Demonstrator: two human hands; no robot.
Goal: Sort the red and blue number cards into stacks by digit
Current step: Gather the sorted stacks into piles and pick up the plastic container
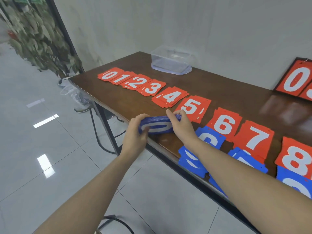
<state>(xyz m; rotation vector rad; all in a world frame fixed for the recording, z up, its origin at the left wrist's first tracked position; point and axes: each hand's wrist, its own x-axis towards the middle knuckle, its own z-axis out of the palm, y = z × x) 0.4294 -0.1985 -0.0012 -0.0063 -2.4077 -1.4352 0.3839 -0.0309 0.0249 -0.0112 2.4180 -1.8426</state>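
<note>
**Inspector:** Two hands are holding one blue card pack just over the near edge of the bench. The left hand is gripping its left end, fingers curled beneath; the right hand is pinching the right end, thumb on top. A white 0 is showing on the pack's top card.

**Clerk:** And the sorted stock?

**Inspector:** Red stacks are lying in a diagonal row across the bench, from the red 0 stack through the red 5 stack to the red 8 stack. Blue stacks are forming a nearer row: a blue 6 stack is sitting just below the red 6 stack, with more blue cards partly hidden under the right forearm.

**Clerk:** Step in hand?

**Inspector:** Judging by this, blue cards are being dealt out by digit. Next move calls for peeling off the top 0 and carrying it left, toward the red 0 stack, well apart from the hands. A clear plastic box is standing behind.
</note>
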